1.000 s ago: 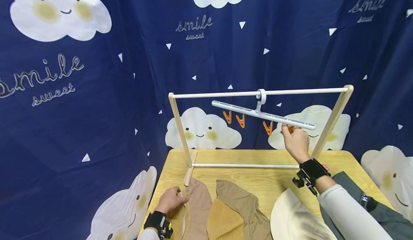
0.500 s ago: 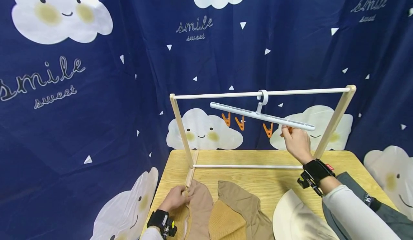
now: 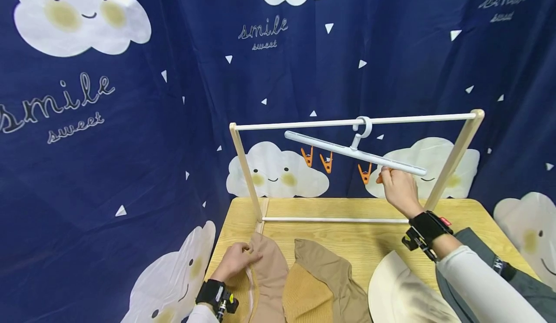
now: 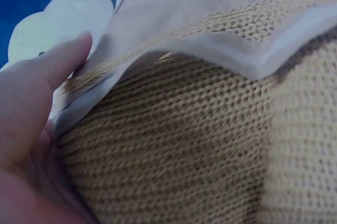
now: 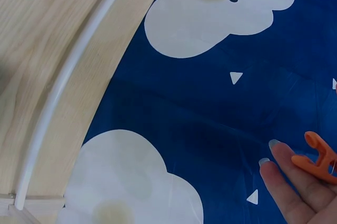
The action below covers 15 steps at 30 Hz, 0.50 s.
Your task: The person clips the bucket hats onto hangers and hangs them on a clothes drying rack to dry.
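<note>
We have the left hand (image 3: 234, 260) pinching the edge of a pinkish-beige hat (image 3: 270, 277) with a mustard knit side; the hat lies at the left of the wooden counter (image 3: 330, 208). Our right hand (image 3: 400, 190) grasps an orange clip (image 5: 317, 162) just under the lower end of the white hanger (image 3: 330, 146), which hangs tilted on the top rod (image 3: 295, 124). We see a khaki hat (image 3: 349, 284) beside the held one, then a cream hat (image 3: 391, 289).

Four hats (image 3: 271, 279), four clips (image 3: 327, 169), one hanger (image 3: 355, 153)
</note>
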Motion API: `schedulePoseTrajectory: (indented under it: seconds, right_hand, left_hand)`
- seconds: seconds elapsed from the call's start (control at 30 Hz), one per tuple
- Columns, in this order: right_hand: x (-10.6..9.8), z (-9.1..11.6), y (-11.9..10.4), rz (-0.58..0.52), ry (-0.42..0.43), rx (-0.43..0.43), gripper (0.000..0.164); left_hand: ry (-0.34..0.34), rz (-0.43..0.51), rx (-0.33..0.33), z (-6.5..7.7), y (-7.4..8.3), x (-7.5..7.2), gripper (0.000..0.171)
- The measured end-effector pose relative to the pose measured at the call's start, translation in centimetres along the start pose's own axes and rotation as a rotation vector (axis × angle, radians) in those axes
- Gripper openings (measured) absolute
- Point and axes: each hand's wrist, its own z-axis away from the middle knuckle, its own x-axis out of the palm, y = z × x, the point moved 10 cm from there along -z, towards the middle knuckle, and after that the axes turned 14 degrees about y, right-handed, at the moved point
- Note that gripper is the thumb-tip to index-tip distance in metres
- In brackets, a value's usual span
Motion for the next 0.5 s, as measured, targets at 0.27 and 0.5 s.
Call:
schedulePoseTrajectory:
  seconds: [0.27,0.5]
  right_hand:
    - [-0.1,0.0,-0.1,-0.005,0.008,0.012,0.055]
    - [-0.4,0.2,-0.1,0.014,0.023,0.04,0.055]
  left_hand:
    - [0.143,-0.019,0.093,0.2,1.9,-1.8,0.031]
    - [0.321,-0.196,0.214,0.3,4.7,-4.3,0.039]
